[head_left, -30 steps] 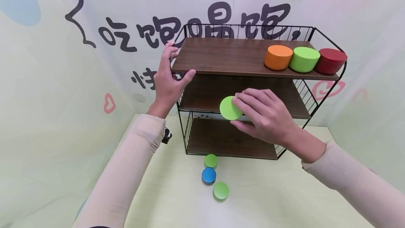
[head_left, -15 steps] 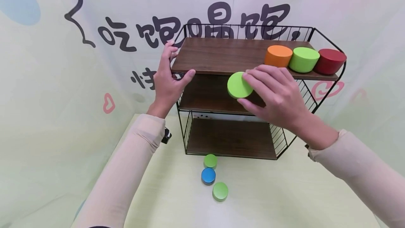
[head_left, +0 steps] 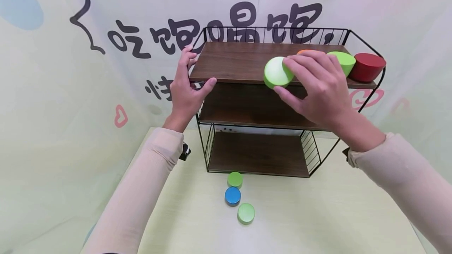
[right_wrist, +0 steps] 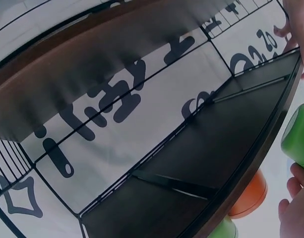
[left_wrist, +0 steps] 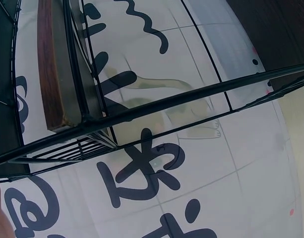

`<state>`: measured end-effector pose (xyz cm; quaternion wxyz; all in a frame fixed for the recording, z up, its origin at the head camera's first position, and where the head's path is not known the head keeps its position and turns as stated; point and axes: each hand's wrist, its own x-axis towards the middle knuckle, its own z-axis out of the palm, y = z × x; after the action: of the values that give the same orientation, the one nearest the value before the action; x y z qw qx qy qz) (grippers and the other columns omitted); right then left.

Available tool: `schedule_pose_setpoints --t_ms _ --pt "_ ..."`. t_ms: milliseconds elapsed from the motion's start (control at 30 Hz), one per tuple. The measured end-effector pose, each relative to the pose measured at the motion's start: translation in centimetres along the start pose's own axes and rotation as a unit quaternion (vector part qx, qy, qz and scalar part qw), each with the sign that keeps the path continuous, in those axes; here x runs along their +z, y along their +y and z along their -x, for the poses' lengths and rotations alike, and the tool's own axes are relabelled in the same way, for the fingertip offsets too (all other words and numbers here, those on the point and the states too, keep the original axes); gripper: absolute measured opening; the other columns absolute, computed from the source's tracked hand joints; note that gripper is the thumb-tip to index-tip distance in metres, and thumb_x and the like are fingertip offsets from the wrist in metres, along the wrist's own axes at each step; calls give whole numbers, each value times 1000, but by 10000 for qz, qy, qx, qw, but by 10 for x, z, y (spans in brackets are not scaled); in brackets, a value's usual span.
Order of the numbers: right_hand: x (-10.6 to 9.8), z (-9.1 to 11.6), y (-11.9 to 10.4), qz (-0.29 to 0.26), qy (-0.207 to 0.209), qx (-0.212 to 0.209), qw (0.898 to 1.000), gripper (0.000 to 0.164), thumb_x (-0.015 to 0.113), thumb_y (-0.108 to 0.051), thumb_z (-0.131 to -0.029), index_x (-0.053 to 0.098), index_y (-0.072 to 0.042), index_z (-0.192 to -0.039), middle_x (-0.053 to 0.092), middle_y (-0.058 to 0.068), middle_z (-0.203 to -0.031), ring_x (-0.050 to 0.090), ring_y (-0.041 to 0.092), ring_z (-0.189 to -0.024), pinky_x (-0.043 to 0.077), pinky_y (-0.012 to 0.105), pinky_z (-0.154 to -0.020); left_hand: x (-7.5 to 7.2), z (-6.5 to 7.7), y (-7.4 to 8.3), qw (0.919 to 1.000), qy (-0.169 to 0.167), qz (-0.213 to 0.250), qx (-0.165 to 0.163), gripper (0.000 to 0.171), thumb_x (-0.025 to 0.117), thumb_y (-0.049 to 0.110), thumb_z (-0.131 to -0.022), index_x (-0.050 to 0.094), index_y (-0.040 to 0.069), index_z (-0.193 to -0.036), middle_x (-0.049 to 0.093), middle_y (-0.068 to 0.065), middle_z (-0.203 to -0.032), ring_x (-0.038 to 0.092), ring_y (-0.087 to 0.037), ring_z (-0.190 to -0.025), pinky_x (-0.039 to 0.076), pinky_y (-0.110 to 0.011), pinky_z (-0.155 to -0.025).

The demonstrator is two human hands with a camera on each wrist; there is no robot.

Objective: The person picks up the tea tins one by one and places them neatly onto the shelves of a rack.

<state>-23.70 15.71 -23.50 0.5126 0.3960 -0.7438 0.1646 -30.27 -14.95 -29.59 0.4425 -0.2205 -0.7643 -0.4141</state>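
Observation:
My right hand [head_left: 319,89] pinches a small round light-green container [head_left: 277,73], tilted with its flat face toward me. It overlaps the front edge of the top shelf in the head view. In the right wrist view this container [right_wrist: 298,136] shows below the shelf board, fingers against its side. My left hand [head_left: 188,91] grips the left end of the black wire rack's top shelf [head_left: 243,62], thumb at the front edge. On the top shelf's right end stand an orange container [right_wrist: 252,196], mostly hidden behind my right hand, another light-green one [head_left: 343,62] and a dark-red one [head_left: 368,67].
Below are a middle shelf [head_left: 247,107] and a bottom shelf [head_left: 257,154]. On the pale table [head_left: 282,214] in front of the rack lie a green round piece [head_left: 234,178], a blue one [head_left: 232,195] and a light-green one [head_left: 246,212]. A printed cloth [head_left: 134,7] hangs behind.
My right hand has risen with the green container from before the middle shelf to the top shelf's front edge, drifting slightly right. The left hand has kept its grip on the rack.

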Motion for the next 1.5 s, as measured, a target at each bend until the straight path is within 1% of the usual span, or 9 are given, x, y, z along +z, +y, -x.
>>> schedule_pose_setpoints --t_ms 267,333,533,767,900,1033,1200,1367,1500 --pt "3 -7 6 88 -139 255 9995 46 75 -28 -83 69 1 -118 70 19 -111 59 39 -109 40 54 -86 -1 1 0 9998 -74 32 -203 67 74 40 -82 46 12 -136 38 16 -154 52 -3 -126 47 -43 -61" --pt "4 -8 7 123 -194 330 9992 47 75 -28 -84 69 1 -119 70 19 -112 58 38 -110 40 54 -86 -1 1 0 9998 -97 28 -198 67 74 39 -82 45 12 -136 38 16 -154 52 -4 -127 47 -43 -61" --pt "3 -11 12 445 -536 412 9967 51 70 -33 -89 66 4 -123 68 23 -115 57 40 -110 39 54 -88 -2 1 1 9999 -101 50 -50 66 72 43 -83 45 10 -134 40 8 -154 52 -7 -128 44 -32 -59" --pt "4 -12 14 374 -683 977 9922 49 72 -32 -87 68 1 -123 69 21 -114 54 37 -112 36 54 -92 -1 0 1 9999 -78 129 2 68 72 45 -83 45 10 -134 40 12 -154 53 -12 -128 45 -42 -58" --pt "3 -12 15 428 -846 1128 9891 49 70 -33 -89 67 -1 -125 69 20 -116 53 37 -114 34 54 -94 -1 0 1 9999 -67 142 1 68 72 46 -83 45 11 -134 40 10 -154 53 -12 -128 45 -43 -59" --pt "4 -10 16 487 -932 1181 9874 49 67 -35 -91 66 -1 -127 68 21 -118 51 37 -117 33 55 -96 -1 1 1 9999 -72 111 -7 67 72 45 -83 46 11 -134 41 6 -154 53 -9 -128 44 -37 -60" --pt "6 -9 17 487 -928 1206 9872 47 68 -33 -90 67 0 -123 68 21 -117 50 37 -122 33 55 -99 -1 1 1 9999 -62 92 15 67 72 45 -82 45 11 -134 42 3 -153 53 -12 -129 42 -29 -59" --pt "7 -8 18 533 -955 1144 9874 48 67 -34 -90 67 0 -123 68 21 -117 51 37 -123 34 55 -99 -2 2 1 10000 -57 17 28 69 69 49 -83 45 10 -135 40 8 -155 53 -11 -128 45 -35 -61" --pt "6 -8 19 550 -891 1049 9890 48 64 -35 -92 66 0 -125 67 21 -119 50 38 -123 33 55 -99 -2 0 0 10000 -65 -41 45 71 68 51 -83 45 10 -136 41 5 -155 54 -11 -127 47 -40 -64"
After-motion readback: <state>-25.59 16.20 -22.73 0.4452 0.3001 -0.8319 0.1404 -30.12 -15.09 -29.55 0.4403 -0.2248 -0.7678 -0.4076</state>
